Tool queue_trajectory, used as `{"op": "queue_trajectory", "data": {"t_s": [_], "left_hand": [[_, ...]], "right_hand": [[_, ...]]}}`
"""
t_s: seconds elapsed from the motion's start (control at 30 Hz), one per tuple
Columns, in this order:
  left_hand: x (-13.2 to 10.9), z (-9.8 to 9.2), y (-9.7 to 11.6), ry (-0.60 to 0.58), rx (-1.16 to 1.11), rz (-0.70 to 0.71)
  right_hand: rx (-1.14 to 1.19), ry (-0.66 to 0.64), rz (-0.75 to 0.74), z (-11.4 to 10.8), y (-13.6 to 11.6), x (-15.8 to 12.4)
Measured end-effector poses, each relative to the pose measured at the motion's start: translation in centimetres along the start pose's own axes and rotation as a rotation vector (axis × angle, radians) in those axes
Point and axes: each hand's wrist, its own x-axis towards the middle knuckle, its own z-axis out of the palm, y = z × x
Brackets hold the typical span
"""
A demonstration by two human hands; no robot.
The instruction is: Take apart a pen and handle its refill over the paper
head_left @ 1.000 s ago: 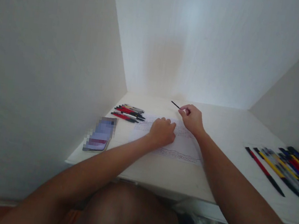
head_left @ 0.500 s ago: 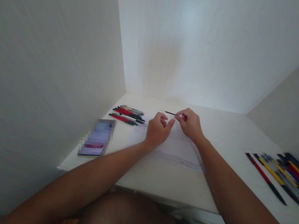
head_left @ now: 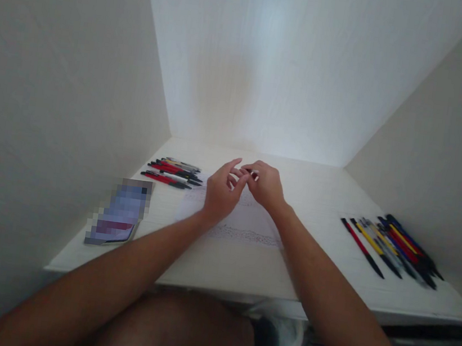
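Note:
Above a sheet of paper (head_left: pixel 248 235) with rows of pen marks, both hands meet. My right hand (head_left: pixel 268 186) pinches a thin dark stick, a pen refill (head_left: pixel 250 170), mostly covered by the fingers. Close against its fingertips is my left hand (head_left: pixel 222 193), its fingers apart and the index finger raised. The left thumb reaches the right fingertips; whether it also touches the refill is hard to see.
Several red-and-black pens (head_left: pixel 171 173) lie behind the paper at left. A phone (head_left: pixel 121 212) with a blurred screen rests nearer the left wall. More coloured pens (head_left: pixel 391 248) lie in a slanted row on the white desk (head_left: pixel 320 207) at right. Walls enclose three sides.
The hands have come together, and the left fingers have opened out beside the right fingertips. The refill, plainly sticking out leftward before, is now mostly hidden. The view has swung right.

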Motion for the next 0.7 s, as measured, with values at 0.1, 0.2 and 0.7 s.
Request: {"op": "queue_trajectory", "data": {"t_s": [0.1,0.2,0.7], "left_hand": [[0.8,-0.6,0.9,-0.041,0.058,0.045],[0.7,-3.7,2.9,-0.086,0.192,0.161],[-11.3,-23.3,1.3,-0.157,0.948,-0.308]], "right_hand": [[0.1,0.057,0.119,0.4,0.8,-0.2],[0.194,0.056,0.226,1.1,1.7,-0.6],[0.329,0.096,0.338,2.2,3.5,-0.9]]}}
